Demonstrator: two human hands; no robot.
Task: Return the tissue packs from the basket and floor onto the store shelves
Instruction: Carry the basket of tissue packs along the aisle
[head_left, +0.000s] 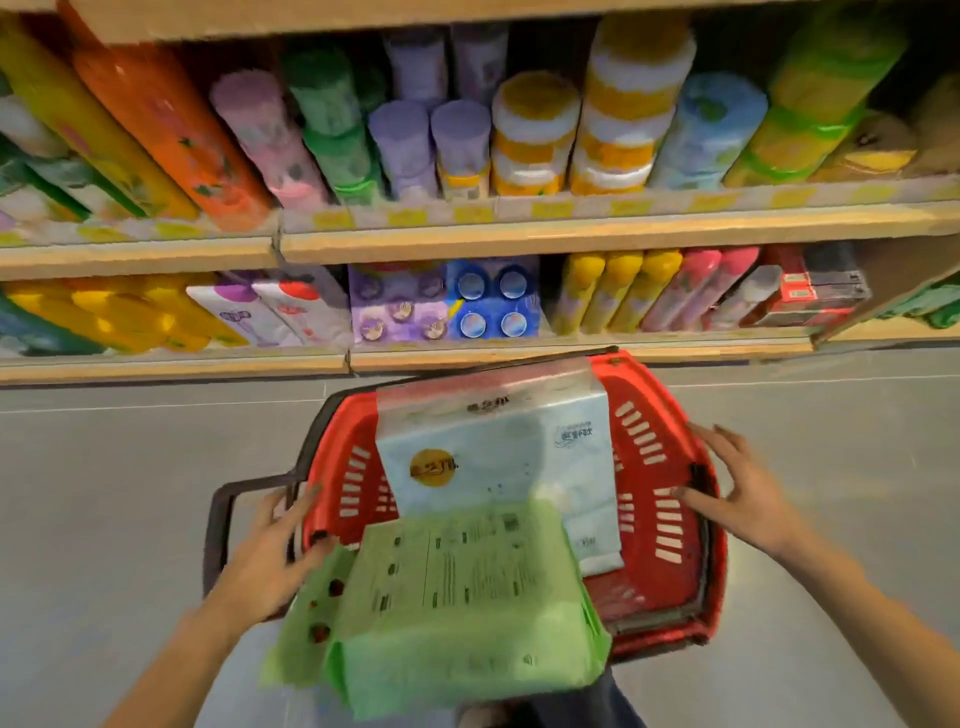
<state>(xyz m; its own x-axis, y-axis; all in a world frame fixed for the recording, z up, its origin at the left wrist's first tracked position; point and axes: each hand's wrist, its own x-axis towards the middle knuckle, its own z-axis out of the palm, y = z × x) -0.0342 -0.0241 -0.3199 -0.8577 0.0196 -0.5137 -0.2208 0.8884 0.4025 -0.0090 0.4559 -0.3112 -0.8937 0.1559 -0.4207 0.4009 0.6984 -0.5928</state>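
Both packs sit in the red basket (654, 457) on the floor, the green pack (457, 597) lying over the pale blue pack (493, 457) (probably just dumped in). Left hand (275, 551) and right hand (737, 488) flank the rim with fingers spread, gripping nothing, likely steadying it below the shelves (519, 239).

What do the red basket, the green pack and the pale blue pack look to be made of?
Red basket: probably rigid moulded plastic, matte, given its slotted walls. Green pack: thin plastic film, slightly glossy, with a loose floppy edge. Pale blue pack: seemingly the same film, clear flap at its top.
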